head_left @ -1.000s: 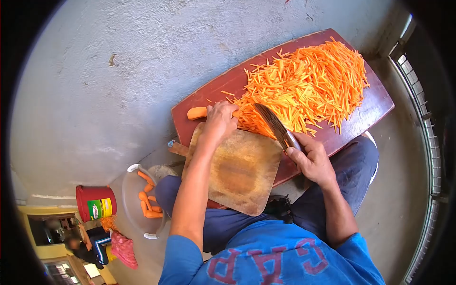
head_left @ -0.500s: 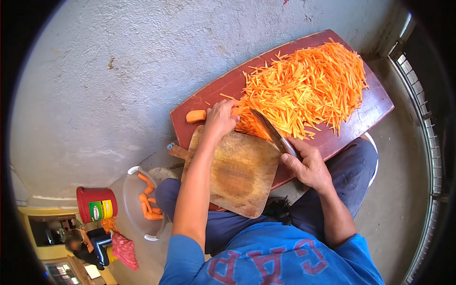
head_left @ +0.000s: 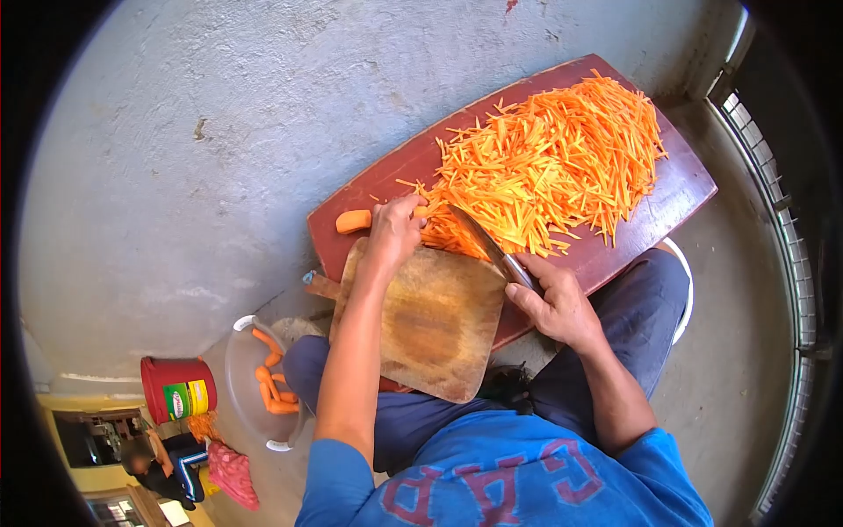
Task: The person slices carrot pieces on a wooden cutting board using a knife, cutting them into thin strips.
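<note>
My left hand (head_left: 395, 230) is over the left part of the dark red table, its fingers closed around a carrot piece (head_left: 421, 212) whose end shows at the fingertips. Just left of it lies another stubby carrot piece (head_left: 354, 221). My right hand (head_left: 560, 305) grips a knife (head_left: 480, 234) by the handle, the blade slanting up and left along the edge of the cut carrot strips (head_left: 553, 158). These strips form a big heap over the table. Below my hands, a worn wooden cutting board (head_left: 435, 321) rests at the table's near side, partly hidden by my left forearm.
The dark red table (head_left: 685, 180) stands against a rough wall (head_left: 219, 193). On the floor to the left are a clear tub (head_left: 246, 404) with several carrots (head_left: 275, 393) and a red bucket (head_left: 162, 386). Another person (head_left: 167, 465) sits farther off beside a pink sack (head_left: 233, 474).
The view has shifted slightly, so the table and heap appear a little farther left. Both hands keep nearly the same places relative to the table, and the knife remains in my right hand.
</note>
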### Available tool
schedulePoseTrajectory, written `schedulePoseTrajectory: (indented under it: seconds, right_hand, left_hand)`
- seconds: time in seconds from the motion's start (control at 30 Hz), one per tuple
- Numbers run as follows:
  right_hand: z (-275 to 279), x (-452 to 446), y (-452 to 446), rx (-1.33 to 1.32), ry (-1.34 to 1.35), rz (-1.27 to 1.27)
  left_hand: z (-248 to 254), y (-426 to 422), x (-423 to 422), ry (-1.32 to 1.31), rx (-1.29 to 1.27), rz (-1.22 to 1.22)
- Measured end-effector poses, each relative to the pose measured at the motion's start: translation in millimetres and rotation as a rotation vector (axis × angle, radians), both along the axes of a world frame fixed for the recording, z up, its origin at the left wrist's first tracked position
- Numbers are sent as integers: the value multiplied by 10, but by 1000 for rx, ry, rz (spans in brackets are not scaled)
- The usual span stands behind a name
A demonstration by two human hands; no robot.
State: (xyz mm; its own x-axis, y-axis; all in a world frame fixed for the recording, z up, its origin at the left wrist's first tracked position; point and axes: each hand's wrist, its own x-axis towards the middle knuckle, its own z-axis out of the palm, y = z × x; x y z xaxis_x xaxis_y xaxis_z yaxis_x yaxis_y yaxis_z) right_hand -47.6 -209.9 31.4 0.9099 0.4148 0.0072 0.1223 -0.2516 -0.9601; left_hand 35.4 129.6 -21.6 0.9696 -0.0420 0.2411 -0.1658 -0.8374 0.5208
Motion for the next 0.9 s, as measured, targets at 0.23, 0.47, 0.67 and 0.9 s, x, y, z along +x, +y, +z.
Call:
schedulePoseTrajectory:
  seconds: [0.23, 0.47, 0.67, 0.9]
  right_hand:
    - [25, 23, -8, -49, 22, 28]
    - [-77, -55, 23, -9, -65, 19]
    - [378, -202, 23, -57, 317, 158]
    - [389, -463, 281, -85, 118, 253]
  left_hand:
    - [337, -52, -323, 185, -372, 194]
    - [252, -378, -1606, 277, -450, 134]
    - [379, -448, -1955, 63, -300, 151]
    - [204, -399, -2032, -8, -333, 129]
